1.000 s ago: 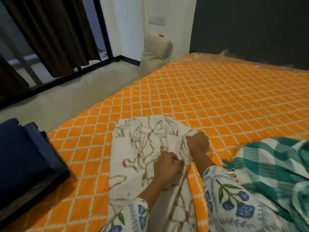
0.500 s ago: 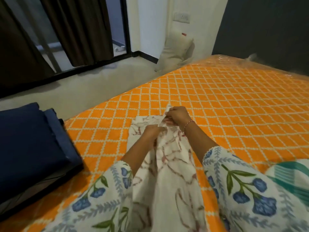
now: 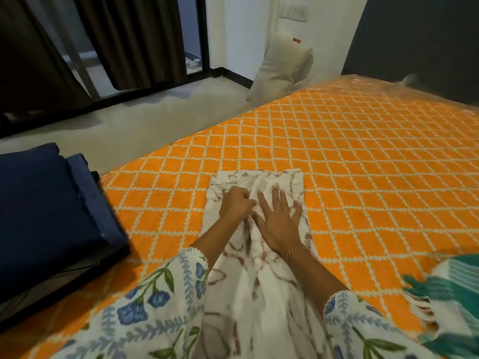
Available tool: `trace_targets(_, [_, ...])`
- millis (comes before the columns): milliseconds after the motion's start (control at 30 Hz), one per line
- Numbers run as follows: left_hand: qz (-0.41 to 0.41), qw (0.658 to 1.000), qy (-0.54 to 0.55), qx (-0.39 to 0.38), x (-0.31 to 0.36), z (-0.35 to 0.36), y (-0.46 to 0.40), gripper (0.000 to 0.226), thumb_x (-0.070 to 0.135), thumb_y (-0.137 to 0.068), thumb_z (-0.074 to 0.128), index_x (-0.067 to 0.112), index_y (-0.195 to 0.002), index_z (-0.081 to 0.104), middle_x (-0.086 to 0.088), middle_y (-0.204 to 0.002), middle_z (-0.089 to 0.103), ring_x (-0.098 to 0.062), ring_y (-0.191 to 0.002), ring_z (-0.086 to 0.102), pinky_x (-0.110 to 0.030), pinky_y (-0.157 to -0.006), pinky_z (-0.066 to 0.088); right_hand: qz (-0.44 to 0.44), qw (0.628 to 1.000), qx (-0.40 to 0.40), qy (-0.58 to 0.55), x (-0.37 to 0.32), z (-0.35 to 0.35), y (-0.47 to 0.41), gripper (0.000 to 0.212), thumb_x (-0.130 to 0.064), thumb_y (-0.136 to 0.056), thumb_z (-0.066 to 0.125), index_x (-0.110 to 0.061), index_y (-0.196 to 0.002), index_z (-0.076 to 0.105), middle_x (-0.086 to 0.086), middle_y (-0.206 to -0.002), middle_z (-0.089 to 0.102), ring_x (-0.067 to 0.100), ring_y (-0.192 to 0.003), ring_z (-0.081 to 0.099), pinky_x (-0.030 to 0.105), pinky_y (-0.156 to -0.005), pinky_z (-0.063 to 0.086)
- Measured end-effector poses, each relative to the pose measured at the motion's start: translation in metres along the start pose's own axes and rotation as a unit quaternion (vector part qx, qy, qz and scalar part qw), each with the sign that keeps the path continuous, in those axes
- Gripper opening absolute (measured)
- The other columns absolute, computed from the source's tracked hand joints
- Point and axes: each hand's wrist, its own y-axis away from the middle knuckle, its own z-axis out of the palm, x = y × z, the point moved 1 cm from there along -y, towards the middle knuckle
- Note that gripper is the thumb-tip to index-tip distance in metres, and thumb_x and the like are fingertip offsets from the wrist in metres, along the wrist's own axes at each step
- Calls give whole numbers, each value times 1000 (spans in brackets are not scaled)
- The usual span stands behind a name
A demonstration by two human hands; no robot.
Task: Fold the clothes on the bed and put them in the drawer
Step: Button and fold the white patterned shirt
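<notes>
A white garment with a red-brown line print (image 3: 259, 268) lies lengthwise on the orange bed cover (image 3: 363, 177), its far end squared off. My left hand (image 3: 237, 207) has its fingers curled, pinching a fold of the cloth near that far end. My right hand (image 3: 278, 221) lies flat on the garment beside it, fingers spread and straight, pressing the fabric down. A green and white checked cloth with a fringe (image 3: 451, 301) sits on the bed at the right edge.
A folded dark blue stack (image 3: 51, 216) rests at the bed's left corner. A pale pillow (image 3: 282, 68) leans against the wall past the bed. Grey floor, dark curtains (image 3: 134, 40) and a glass door lie to the left.
The garment's upper part was folded over and laid down narrower. My right hand let go of the raised edge and now presses flat; my left hand still pinches the cloth.
</notes>
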Motion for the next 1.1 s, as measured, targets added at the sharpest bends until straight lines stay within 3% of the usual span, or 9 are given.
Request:
trace_targets(133, [74,986,-68,135,8,-11,-5,27,11,-89,57,7,-64,48,-3,-57,43,-28,-62,49,-29,-55,32,-34,994,70,-75,-11,-22,-12,58,-56,-96,12,-36,-151,9,0,-160,-8,17,-147,-13,57,-112,-8])
trace_targets(267, [86,974,-181,107,-12,-11,-9,12,23,-94,56,15,-100,61,-9,-101,65,-28,-100,59,-36,-71,47,-78,997,6,10,-11,1,-12,82,-70,-78,-13,-39,-150,7,3,-160,-9,18,-147,-13,59,-108,-15])
trace_targets(467, [14,950,-267,164,-41,-10,3,71,53,-95,41,11,-148,19,-16,-155,14,-33,-141,14,-46,-109,19,-48,997,5,54,-5,1,-27,95,-73,-67,-17,-36,-151,5,6,-160,-5,21,-147,-10,63,-109,-13])
trace_targets(600, [-94,978,-19,187,-40,-33,-17,67,50,-99,29,-1,-142,31,-21,-144,36,-38,-130,36,-45,-102,32,83,984,145,-58,28,-20,-33,66,-57,-97,30,-20,-151,21,9,-157,22,26,-144,17,52,-113,12])
trace_targets(700, [-128,976,119,133,-39,-52,-30,40,33,-96,53,-5,-86,54,-26,-88,54,-39,-84,55,-38,-68,36,231,937,134,-227,51,-26,-39,63,-48,-91,56,-3,-133,44,20,-127,52,37,-116,49,51,-95,41])
trace_targets(800, [-168,974,144,53,-35,-62,-35,38,11,-83,72,-19,-97,55,-42,-112,51,-50,-106,55,-49,-79,48,277,865,51,-416,56,-45,-55,39,-38,-82,73,-1,-87,60,13,-71,55,27,-63,53,46,-72,52])
trace_targets(933, [-165,974,156,19,-25,-59,-29,28,2,-81,70,-8,-105,60,-15,-99,56,-30,-91,53,-44,-78,46,290,798,-34,-527,45,-57,-69,20,-10,-84,72,-1,-80,55,8,-69,49,19,-51,40,24,-43,37])
trace_targets(1000, [-140,974,171,49,-25,-53,-21,27,-2,-85,63,-5,-111,62,-10,-90,57,-26,-87,52,-35,-72,40,292,798,-24,-527,47,-53,-71,24,-4,-86,67,-1,-67,52,11,-67,49,23,-51,42,29,-48,37])
trace_targets(1100, [-94,967,229,63,-19,-51,-8,22,-4,-88,57,4,-108,63,-6,-87,58,-25,-87,54,-30,-68,43,252,767,17,-590,48,-62,-61,18,2,-87,62,6,-105,62,21,-102,62,36,-83,60,42,-76,50])
